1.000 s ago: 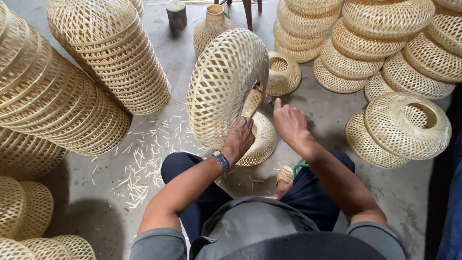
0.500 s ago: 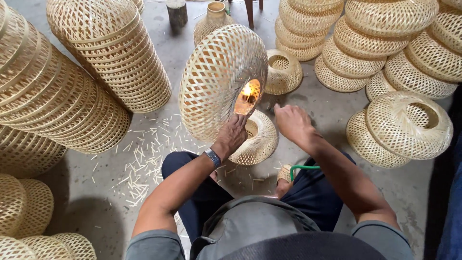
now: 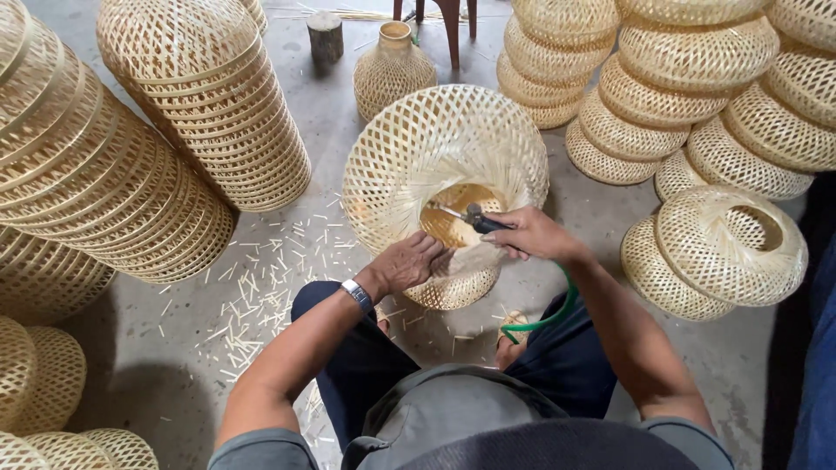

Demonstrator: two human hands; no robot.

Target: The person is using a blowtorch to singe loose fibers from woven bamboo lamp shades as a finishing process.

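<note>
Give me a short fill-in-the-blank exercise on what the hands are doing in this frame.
1. The right hand holds a torch nozzle fed by a ____ hose.
2. The left hand rests on a woven ____ shade.
3. Cut slivers lie scattered on the ____.

Missing words: green; bamboo; floor

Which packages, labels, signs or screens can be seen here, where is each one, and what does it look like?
None of these is in view: no package, label, sign or screen.
Closest thing: a wristwatch on the left wrist, small and rectangular, pale face, dark strap; whether it is a screen cannot be told.
</note>
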